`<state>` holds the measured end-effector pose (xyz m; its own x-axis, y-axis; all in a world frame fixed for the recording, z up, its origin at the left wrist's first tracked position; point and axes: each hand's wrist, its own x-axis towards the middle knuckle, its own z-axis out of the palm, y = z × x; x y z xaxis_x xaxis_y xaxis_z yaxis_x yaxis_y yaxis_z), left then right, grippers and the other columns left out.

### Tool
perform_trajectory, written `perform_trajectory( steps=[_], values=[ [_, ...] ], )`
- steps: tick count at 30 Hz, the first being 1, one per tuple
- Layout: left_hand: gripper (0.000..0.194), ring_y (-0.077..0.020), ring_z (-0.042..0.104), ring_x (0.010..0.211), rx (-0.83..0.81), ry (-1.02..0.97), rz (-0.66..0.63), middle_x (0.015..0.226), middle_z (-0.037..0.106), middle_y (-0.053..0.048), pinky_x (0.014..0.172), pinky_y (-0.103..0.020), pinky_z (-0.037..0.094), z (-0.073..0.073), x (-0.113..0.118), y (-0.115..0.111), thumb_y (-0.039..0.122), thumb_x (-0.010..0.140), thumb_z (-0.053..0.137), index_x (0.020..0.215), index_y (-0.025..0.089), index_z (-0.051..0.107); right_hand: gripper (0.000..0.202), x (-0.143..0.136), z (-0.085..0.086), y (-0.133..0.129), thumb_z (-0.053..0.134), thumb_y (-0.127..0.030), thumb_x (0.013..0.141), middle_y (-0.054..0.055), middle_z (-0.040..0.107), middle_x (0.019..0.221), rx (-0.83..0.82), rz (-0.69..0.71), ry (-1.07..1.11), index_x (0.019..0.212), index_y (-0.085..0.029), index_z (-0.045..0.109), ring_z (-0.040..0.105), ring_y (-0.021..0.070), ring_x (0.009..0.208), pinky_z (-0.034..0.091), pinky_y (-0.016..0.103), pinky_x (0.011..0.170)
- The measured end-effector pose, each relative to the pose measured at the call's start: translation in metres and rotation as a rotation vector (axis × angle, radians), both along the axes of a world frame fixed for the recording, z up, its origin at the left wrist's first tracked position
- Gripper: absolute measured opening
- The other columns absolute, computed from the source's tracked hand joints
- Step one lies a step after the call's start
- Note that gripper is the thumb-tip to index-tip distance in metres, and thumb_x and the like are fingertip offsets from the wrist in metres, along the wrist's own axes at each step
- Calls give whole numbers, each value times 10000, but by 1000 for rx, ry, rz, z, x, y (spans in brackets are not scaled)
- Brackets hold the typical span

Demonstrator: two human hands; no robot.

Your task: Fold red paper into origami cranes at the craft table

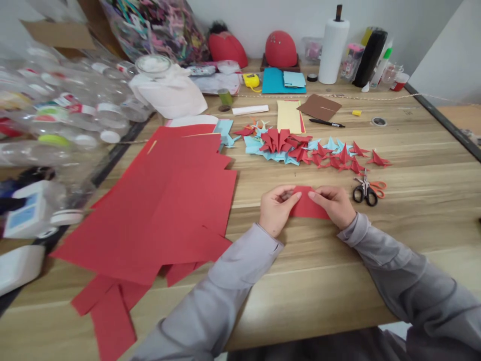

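Observation:
A small piece of red paper (308, 206) is held between my two hands above the wooden table. My left hand (277, 205) pinches its left side, thumb on the near face. On the other side my right hand (334, 203) grips the upper right part, its thumb also on top. Some fingers are hidden behind the paper. Just beyond lie red folded paper cranes (278, 140) and light blue folded cranes (330, 144) in a loose row. To the right of my right hand rest black-handled scissors (365, 191), overlapping an orange-handled pair (379, 188).
Large red paper sheets (169, 200) spread over the left, with red strips (112, 321) near the front edge. Farther back are a black pen (326, 123), brown paper (320, 107), yellow paper (288, 116) and a tape measure (251, 80). Plastic bottles (86, 110) crowd the far left.

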<state>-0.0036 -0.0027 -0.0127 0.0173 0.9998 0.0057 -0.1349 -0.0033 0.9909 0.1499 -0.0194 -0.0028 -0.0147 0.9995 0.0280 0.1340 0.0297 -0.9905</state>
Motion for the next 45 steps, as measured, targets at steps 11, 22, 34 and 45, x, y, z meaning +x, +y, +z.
perform_trajectory(
  steps=[11,22,34,45],
  values=[
    [230,-119,647,828,844,537,-5,929,676,-78,732,-238,535,1,-3,-13,90,835,542,957,185,712,325,3,-7,3,735,-501,641,34,712,669,18,-4,102,690,-180,728,613,151,614,498,281,611],
    [94,-144,651,784,428,274,-115,848,704,-73,748,-276,529,4,0,-10,240,763,675,789,174,736,295,6,-5,3,726,-478,668,38,718,689,71,-18,48,692,-185,742,623,153,646,498,281,646],
    [450,-141,607,577,-294,-73,-440,649,690,-41,561,-257,476,10,-12,3,568,638,719,793,146,742,279,3,-2,0,802,-421,576,35,701,644,-35,-8,153,643,-162,718,591,129,562,488,263,557],
    [351,-160,626,660,-158,123,-381,750,736,-63,668,-297,507,19,-7,-1,450,556,801,750,159,762,267,3,-1,-1,768,-446,625,43,715,673,52,51,106,650,-182,735,625,153,617,507,282,622]
  ],
)
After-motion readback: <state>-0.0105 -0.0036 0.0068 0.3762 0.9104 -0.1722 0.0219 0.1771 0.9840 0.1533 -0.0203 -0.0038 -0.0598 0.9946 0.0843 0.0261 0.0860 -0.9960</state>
